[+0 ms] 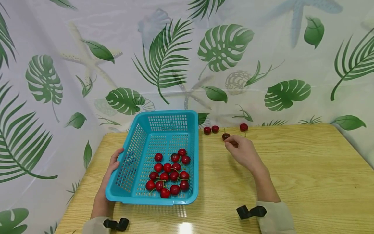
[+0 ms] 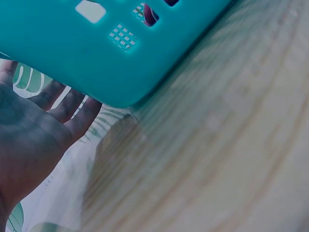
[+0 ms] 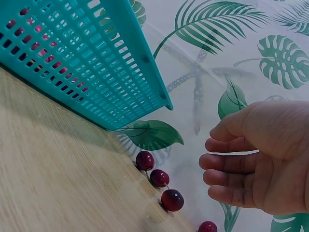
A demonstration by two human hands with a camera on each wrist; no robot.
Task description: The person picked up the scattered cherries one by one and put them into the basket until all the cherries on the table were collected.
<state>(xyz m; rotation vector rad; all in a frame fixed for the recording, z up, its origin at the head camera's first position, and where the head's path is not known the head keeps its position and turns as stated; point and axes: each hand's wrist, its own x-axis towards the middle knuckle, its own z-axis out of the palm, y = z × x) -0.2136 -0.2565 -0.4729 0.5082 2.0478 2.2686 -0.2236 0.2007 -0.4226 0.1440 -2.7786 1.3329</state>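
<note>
A blue plastic basket (image 1: pixel 195 156) with perforated walls stands on the wooden table, with several red cherries (image 1: pixel 164 176) gathered in its near right part. My left hand (image 1: pixel 115 161) is at the basket's left side, fingers against the outside under the rim. In the left wrist view its palm shows and the fingertips go out of sight behind the blue edge. Beside a dark cherry (image 1: pixel 225 136), right of the basket, my right hand (image 1: pixel 242 151) hovers with loosely bent fingers. Its fingers look empty in the right wrist view, apart from the row of loose cherries (image 3: pixel 159 178).
Two loose cherries (image 1: pixel 211 130) lie near the basket's far right corner, and another cherry (image 1: pixel 243 127) is by the table's back edge. A white leaf-patterned cloth (image 1: pixel 163 65) hangs behind and to the left. Bare wooden tabletop (image 1: pixel 306 175) extends to the right.
</note>
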